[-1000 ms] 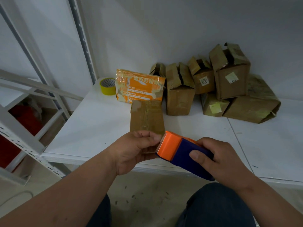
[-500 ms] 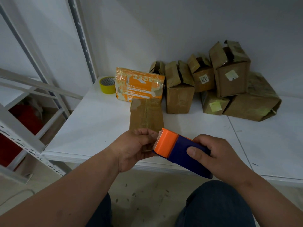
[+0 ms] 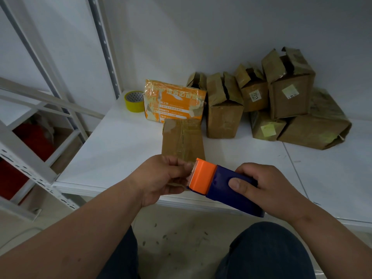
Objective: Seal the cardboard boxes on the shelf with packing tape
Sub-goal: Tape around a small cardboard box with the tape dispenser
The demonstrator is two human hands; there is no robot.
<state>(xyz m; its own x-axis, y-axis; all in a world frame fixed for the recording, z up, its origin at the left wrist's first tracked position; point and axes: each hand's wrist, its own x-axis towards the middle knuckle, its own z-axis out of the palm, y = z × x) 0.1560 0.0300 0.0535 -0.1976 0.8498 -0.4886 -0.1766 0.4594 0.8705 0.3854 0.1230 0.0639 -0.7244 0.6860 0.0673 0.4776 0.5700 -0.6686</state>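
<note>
Box lies flat near the shelf front edge, just past the hands, as it did a second ago. Left hand has edged up, fingers pinching at the dispenser's orange toothed end; right hand still grips its blue body. Behind: yellow tape roll, orange pack reading "RABBITS", open-flapped boxes. Bare shelf at both sides.

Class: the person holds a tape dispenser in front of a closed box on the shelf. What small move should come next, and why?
Probably draw the tape end out and down onto the near box. The left hand pinches at the toothed orange mouth of the tape dispenser, which the right hand holds, and the dispenser hangs short of the box.
</note>
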